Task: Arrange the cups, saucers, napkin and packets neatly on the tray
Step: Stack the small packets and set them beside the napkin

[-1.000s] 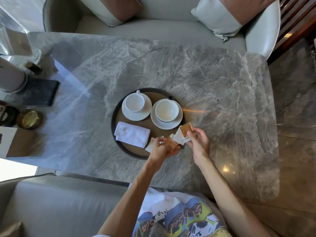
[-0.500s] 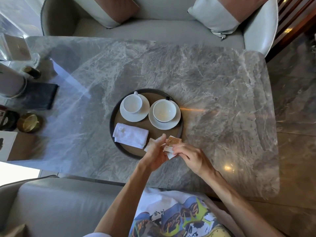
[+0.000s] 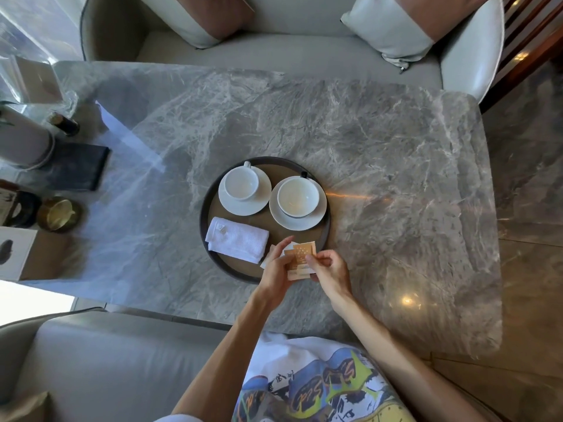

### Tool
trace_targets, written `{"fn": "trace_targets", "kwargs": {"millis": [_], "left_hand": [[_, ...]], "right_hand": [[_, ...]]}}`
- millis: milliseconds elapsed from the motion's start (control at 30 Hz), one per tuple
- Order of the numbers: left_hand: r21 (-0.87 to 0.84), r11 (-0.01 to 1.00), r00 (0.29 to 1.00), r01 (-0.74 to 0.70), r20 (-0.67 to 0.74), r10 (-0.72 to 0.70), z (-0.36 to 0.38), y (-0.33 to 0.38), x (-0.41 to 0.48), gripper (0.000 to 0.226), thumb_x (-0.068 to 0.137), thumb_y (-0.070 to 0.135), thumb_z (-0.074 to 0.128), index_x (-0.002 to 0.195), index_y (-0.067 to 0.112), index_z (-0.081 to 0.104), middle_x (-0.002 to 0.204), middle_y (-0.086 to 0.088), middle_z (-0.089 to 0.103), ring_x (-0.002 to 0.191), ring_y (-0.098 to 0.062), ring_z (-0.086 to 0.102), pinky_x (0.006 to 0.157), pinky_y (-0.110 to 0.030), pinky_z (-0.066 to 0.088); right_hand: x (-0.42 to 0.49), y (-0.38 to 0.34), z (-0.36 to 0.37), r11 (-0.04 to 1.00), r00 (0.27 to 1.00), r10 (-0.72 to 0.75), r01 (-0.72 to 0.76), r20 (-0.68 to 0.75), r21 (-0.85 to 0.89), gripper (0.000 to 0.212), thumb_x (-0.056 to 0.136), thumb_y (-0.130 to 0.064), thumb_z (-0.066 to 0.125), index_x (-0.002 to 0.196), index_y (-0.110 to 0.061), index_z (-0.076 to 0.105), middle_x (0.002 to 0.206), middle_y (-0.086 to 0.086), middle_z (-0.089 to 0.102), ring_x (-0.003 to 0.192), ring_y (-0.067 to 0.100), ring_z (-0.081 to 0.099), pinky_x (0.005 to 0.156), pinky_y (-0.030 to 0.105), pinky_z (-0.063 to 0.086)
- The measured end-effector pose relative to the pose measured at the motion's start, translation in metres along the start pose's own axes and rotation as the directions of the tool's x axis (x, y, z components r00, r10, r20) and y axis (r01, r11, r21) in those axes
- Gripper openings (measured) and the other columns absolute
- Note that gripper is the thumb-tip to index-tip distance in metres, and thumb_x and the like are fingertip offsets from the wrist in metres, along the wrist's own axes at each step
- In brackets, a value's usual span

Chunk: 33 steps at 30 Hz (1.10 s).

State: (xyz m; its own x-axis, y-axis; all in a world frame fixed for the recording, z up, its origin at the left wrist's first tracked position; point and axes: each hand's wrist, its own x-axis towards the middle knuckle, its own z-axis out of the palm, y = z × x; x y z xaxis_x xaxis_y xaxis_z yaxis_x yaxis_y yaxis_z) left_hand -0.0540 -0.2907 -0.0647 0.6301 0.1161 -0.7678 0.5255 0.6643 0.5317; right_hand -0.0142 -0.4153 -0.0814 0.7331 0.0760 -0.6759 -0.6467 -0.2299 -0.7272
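Observation:
A round dark tray [image 3: 204, 208] sits in the middle of the marble table. Two white cups stand on white saucers at its far side: the left cup [image 3: 241, 183] and the right cup [image 3: 298, 195]. A folded white napkin [image 3: 237, 239] lies on the tray's near left. Over the tray's near right rim, my left hand [image 3: 275, 269] and my right hand [image 3: 330, 269] together hold a small stack of orange and white packets [image 3: 301, 256]. The lower packets are partly hidden by my fingers.
At the table's left edge are a dark folder [image 3: 77, 167], a small brass dish [image 3: 58, 213], a dark cup [image 3: 21, 208], a small dark bottle [image 3: 65, 123] and a grey vase [image 3: 23, 144]. Grey sofas with cushions stand at the far and near sides.
My hands came together over the tray's near rim and gathered the separate packets into one stack held between them.

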Motion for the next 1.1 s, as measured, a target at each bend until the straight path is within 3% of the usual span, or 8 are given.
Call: {"fn": "trace_targets", "kwargs": {"millis": [100, 200, 300, 433, 600, 800, 933, 1100], "left_hand": [[0.099, 0.995, 1.0, -0.028, -0.006, 0.029, -0.012, -0.006, -0.004, 0.034, 0.099, 0.011, 0.052, 0.132, 0.021, 0.054, 0.112, -0.012, 0.065, 0.099, -0.028, 0.063, 0.091, -0.051, 0.052], [0.127, 0.99, 0.993, -0.053, -0.1, 0.066, -0.027, -0.01, -0.007, 0.04, 0.095, 0.0, 0.056, 0.131, 0.018, 0.05, 0.108, -0.013, 0.063, 0.091, -0.026, 0.063, 0.08, -0.044, 0.055], [0.129, 0.991, 0.981, -0.028, -0.189, 0.052, -0.041, -0.01, -0.007, 0.043, 0.093, -0.003, 0.058, 0.132, 0.01, 0.045, 0.107, -0.014, 0.062, 0.085, -0.023, 0.063, 0.072, -0.039, 0.055], [0.156, 0.988, 0.981, 0.019, -0.192, 0.012, -0.06, -0.012, -0.006, 0.039, 0.092, -0.003, 0.058, 0.13, -0.001, 0.047, 0.102, -0.015, 0.065, 0.087, -0.025, 0.064, 0.086, -0.046, 0.053], [0.158, 0.987, 0.983, 0.038, -0.183, -0.008, -0.075, -0.01, -0.012, 0.04, 0.092, 0.005, 0.062, 0.127, 0.005, 0.042, 0.106, -0.015, 0.064, 0.097, -0.028, 0.063, 0.099, -0.057, 0.048], [0.075, 0.997, 0.995, 0.004, -0.104, 0.004, -0.081, -0.009, -0.015, 0.036, 0.095, 0.007, 0.059, 0.121, 0.01, 0.035, 0.116, -0.017, 0.071, 0.1, -0.035, 0.072, 0.088, -0.052, 0.057], [0.093, 0.995, 0.996, -0.027, -0.085, 0.035, -0.072, -0.008, -0.014, 0.045, 0.093, 0.003, 0.061, 0.127, 0.01, 0.032, 0.115, -0.019, 0.067, 0.103, -0.036, 0.069, 0.096, -0.057, 0.052], [0.132, 0.987, 0.995, -0.097, 0.024, 0.094, -0.046, -0.007, -0.013, 0.041, 0.09, 0.006, 0.066, 0.127, 0.002, 0.049, 0.108, -0.018, 0.067, 0.1, -0.03, 0.064, 0.098, -0.052, 0.05]], "right_hand": [[0.005, 0.005, 0.009, 0.975, 0.992, 0.058, -0.033, 0.11, -0.222, 0.018, 0.088, -0.034, 0.07, 0.093, -0.018, 0.065, 0.097, 0.008, 0.073, 0.095, 0.026, 0.07, 0.087, 0.045, 0.058], [0.011, -0.002, 0.013, 0.937, 0.992, 0.042, 0.004, 0.122, -0.349, 0.021, 0.096, -0.03, 0.055, 0.09, -0.017, 0.07, 0.089, 0.007, 0.074, 0.084, 0.027, 0.07, 0.081, 0.05, 0.058], [0.024, -0.009, 0.015, 0.817, 0.992, -0.125, 0.11, 0.013, -0.566, 0.016, 0.095, -0.021, 0.054, 0.1, -0.015, 0.069, 0.098, 0.003, 0.072, 0.097, 0.028, 0.068, 0.081, 0.036, 0.052], [0.032, -0.009, 0.039, 0.657, 0.988, -0.148, 0.137, 0.051, -0.741, 0.031, 0.092, -0.028, 0.064, 0.114, -0.007, 0.061, 0.118, 0.013, 0.066, 0.111, 0.032, 0.062, 0.089, 0.038, 0.05], [0.038, -0.004, 0.06, 0.497, 0.997, -0.074, 0.066, 0.034, -0.865, 0.054, 0.083, -0.027, 0.074, 0.124, -0.005, 0.047, 0.128, 0.02, 0.057, 0.117, 0.038, 0.059, 0.093, 0.046, 0.052], [0.047, -0.005, 0.043, 0.67, 0.999, 0.034, -0.01, 0.017, -0.742, 0.023, 0.083, -0.022, 0.069, 0.101, -0.007, 0.068, 0.108, 0.012, 0.072, 0.104, 0.032, 0.067, 0.084, 0.036, 0.053], [0.02, -0.006, 0.024, 0.887, 0.994, -0.077, 0.105, 0.08, -0.45, 0.013, 0.083, -0.022, 0.071, 0.092, -0.019, 0.062, 0.085, -0.008, 0.067, 0.086, 0.018, 0.066, 0.068, 0.026, 0.048], [-0.012, -0.001, 0.01, 0.98, 0.981, -0.032, 0.069, 0.193, -0.188, 0.013, 0.085, -0.023, 0.074, 0.093, -0.017, 0.066, 0.085, -0.006, 0.072, 0.072, -0.001, 0.064, 0.062, 0.008, 0.047]]}}
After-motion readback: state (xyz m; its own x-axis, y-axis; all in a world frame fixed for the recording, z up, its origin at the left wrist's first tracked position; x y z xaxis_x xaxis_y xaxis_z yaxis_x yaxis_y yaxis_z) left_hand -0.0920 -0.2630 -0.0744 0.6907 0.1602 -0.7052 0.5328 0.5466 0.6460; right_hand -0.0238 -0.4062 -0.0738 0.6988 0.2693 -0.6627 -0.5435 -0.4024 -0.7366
